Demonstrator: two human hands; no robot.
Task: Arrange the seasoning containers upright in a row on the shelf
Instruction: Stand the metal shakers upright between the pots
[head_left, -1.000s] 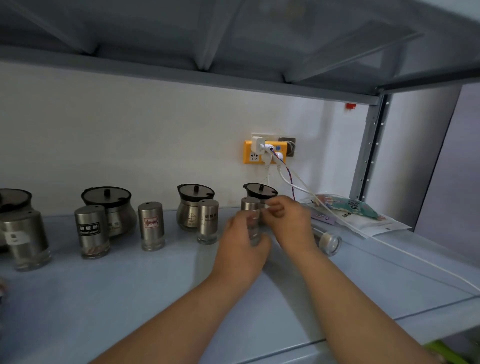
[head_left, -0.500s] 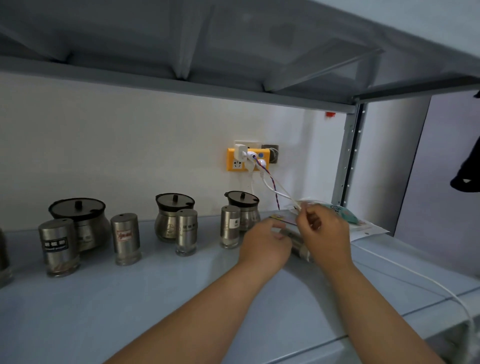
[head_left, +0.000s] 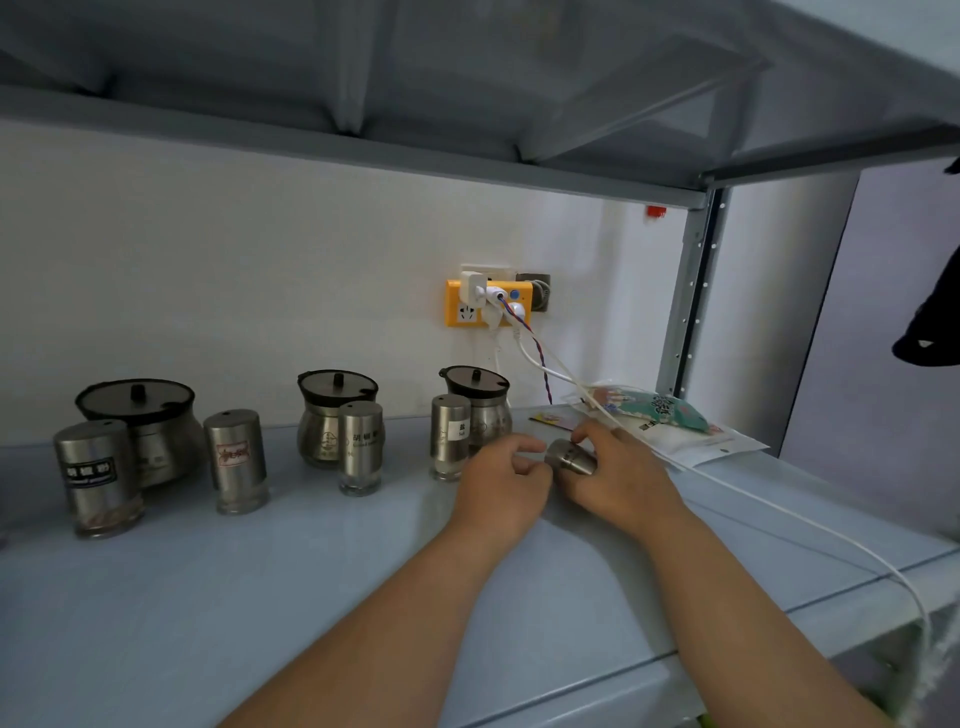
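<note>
Four steel shakers already stand upright along your shelf, each in front of or beside a lidded pot: the leftmost shaker, the red-label shaker, the middle shaker and the salt shaker. From the head view, the only one there is, the fifth shaker is the one you hold, tilted well over with its rounded cap pointing left, just right of the salt shaker and low over the shelf.

Your right hand wraps the shaker's body from the right, fingers curled round it. Your left hand sits against the cap end with its fingers bent in loosely; whether they actually pinch the cap I cannot tell, since the knuckles hide the contact. That two-handed hold looks meant to swing the shaker upright.

The open spot right of the salt shaker would continue the row. Mind the white cable trailing across the shelf beside your right hand.
</note>
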